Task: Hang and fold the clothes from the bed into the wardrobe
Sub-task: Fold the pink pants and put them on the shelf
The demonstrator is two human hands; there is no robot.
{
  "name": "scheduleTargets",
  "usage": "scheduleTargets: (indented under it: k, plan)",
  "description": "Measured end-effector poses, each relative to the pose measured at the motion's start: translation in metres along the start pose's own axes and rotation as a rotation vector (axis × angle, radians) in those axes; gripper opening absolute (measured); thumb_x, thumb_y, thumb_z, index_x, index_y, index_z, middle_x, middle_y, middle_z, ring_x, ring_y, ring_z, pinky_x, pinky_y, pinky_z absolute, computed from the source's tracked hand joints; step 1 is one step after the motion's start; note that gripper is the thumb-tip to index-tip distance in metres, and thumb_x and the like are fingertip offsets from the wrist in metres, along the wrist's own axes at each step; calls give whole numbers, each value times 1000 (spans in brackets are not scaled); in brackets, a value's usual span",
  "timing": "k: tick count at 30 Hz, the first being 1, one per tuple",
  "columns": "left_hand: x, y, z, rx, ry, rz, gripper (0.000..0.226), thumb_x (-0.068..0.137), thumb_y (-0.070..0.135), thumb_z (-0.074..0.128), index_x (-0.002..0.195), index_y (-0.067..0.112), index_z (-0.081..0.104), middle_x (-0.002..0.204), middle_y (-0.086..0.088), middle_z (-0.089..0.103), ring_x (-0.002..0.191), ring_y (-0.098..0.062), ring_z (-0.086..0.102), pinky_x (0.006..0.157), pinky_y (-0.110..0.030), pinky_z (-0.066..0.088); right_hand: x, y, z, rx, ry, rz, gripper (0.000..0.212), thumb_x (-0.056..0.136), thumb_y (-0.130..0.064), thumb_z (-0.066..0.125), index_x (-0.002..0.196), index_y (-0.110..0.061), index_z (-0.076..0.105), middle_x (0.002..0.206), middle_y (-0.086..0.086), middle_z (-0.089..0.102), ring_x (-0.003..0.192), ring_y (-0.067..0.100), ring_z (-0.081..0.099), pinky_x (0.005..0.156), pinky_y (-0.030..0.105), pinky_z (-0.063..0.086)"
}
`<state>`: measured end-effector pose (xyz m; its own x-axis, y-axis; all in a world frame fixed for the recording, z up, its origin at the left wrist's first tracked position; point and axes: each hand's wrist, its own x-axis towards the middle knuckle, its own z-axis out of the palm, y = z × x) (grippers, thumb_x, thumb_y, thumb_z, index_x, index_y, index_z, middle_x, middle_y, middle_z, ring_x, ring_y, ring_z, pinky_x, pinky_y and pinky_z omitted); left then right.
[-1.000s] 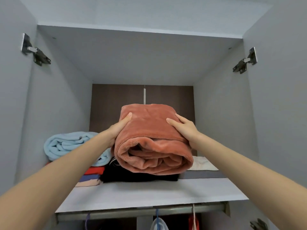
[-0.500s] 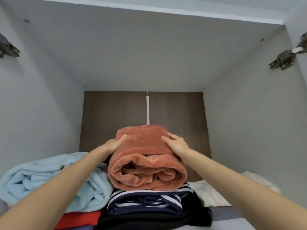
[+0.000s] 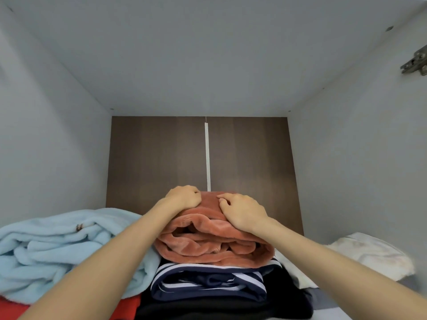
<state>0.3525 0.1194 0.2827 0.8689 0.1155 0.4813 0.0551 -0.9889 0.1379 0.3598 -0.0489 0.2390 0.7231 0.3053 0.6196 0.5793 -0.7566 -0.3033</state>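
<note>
A rolled orange fleece garment (image 3: 215, 248) lies on top of a folded navy-and-white striped garment (image 3: 208, 282), which sits on a black one (image 3: 221, 308), on the wardrobe's top shelf. My left hand (image 3: 182, 198) sits on the fleece's far top-left with fingers curled into the fabric. Beside it at the top right, my right hand (image 3: 242, 211) lies palm-down on the roll, its fingers bent and digging into the pile. Both forearms reach in from below.
A light blue blanket (image 3: 57, 250) is bunched to the left over a red garment (image 3: 13, 310). A white folded cloth (image 3: 369, 255) lies at the right. Grey side walls, a brown back panel (image 3: 157, 158) and a door hinge (image 3: 416, 63) enclose the compartment.
The fleece went from held in the air to resting on the striped pile, farther back. Both hands shifted from its sides to its top, fingers now curled. The view moved closer.
</note>
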Motion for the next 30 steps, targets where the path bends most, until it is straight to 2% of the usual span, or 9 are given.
scheduleTargets:
  k: [3, 5, 11, 15, 18, 21, 26, 30]
  plan:
    - [8, -12, 14, -109, -112, -30, 41, 101, 32, 34, 140, 30, 46, 151, 4, 40, 138, -23, 37, 113, -31, 28, -1, 0, 11, -2, -35, 24, 44, 101, -37, 26, 137, -34, 51, 143, 2, 51, 127, 33, 46, 106, 44, 39]
    - [7, -17, 25, -119, -118, -42, 41, 101, 36, 32, 140, 33, 46, 151, 4, 40, 137, -24, 37, 113, -32, 28, -7, -1, 20, 10, -20, 42, 44, 100, -37, 27, 136, -33, 52, 141, 2, 52, 126, 33, 47, 105, 45, 39]
    - [-3, -12, 9, -118, 9, -5, 42, 99, 39, 39, 140, 31, 46, 146, 1, 47, 134, -26, 42, 111, -35, 33, -16, -3, 4, 22, 97, 27, 37, 98, -38, 37, 130, -33, 55, 131, 2, 58, 121, 30, 50, 96, 40, 43]
    - [-31, 13, -7, -106, 214, 11, 40, 96, 37, 43, 136, 34, 49, 134, 2, 58, 125, -27, 51, 102, -39, 41, -30, -1, -20, -18, 188, -14, 35, 96, -34, 42, 128, -31, 54, 125, 2, 62, 116, 29, 53, 90, 39, 45]
    - [-61, 34, -18, -141, 361, 41, 37, 96, 35, 43, 132, 36, 52, 128, 6, 62, 119, -26, 55, 95, -39, 43, -46, 3, -43, -9, 266, -60, 33, 96, -34, 43, 126, -32, 55, 122, -2, 63, 114, 26, 55, 87, 37, 46]
    - [-98, 54, -27, -159, 460, 78, 35, 95, 34, 42, 128, 37, 53, 124, 11, 63, 114, -24, 58, 89, -37, 44, -72, 11, -66, 8, 337, -99, 30, 96, -34, 44, 123, -34, 57, 118, -5, 64, 109, 22, 57, 78, 33, 43]
    - [-166, 82, -25, -145, 558, 116, 30, 95, 38, 43, 123, 39, 56, 119, 13, 63, 108, -17, 59, 80, -33, 42, -124, 24, -89, 63, 381, -109, 24, 95, -34, 46, 115, -36, 59, 108, -8, 65, 94, 17, 55, 68, 29, 34]
    - [-217, 96, -14, -162, 547, 142, 31, 95, 38, 45, 124, 36, 57, 117, 9, 65, 106, -14, 60, 86, -33, 48, -168, 30, -92, 59, 342, -137, 23, 95, -34, 45, 114, -36, 59, 105, -11, 65, 96, 16, 56, 68, 30, 36]
